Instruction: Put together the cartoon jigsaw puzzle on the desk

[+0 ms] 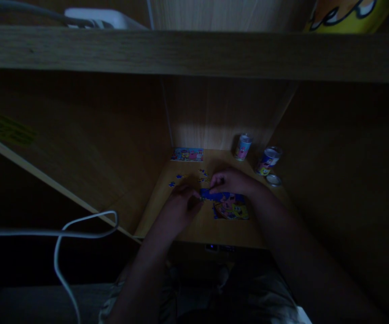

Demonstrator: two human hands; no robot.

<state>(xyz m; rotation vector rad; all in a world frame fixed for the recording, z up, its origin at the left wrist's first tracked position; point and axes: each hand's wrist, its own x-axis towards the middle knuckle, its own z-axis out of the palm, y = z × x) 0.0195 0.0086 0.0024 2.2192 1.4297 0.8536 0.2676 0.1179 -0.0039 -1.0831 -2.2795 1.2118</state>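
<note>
A partly assembled jigsaw puzzle (230, 209) with a blue top and cartoon figures lies on the wooden desk. At its left edge, my left hand (183, 208) pinches a small jigsaw piece (202, 198) between thumb and finger. My right hand (230, 181) is above the puzzle's upper edge, fingers curled and tips down on the blue part near its upper left corner. Dim light hides what, if anything, is between those fingers. Several loose jigsaw pieces (202, 180) are scattered beyond my hands, with a blue piece (172, 184) farther left.
A cartoon picture card (187, 155) lies at the back left of the desk (187, 229). Two printed cans (242, 148) stand at the back right, beside a round lid (273, 180). A shelf (194, 51) crosses overhead. A white cable (79, 233) loops at left.
</note>
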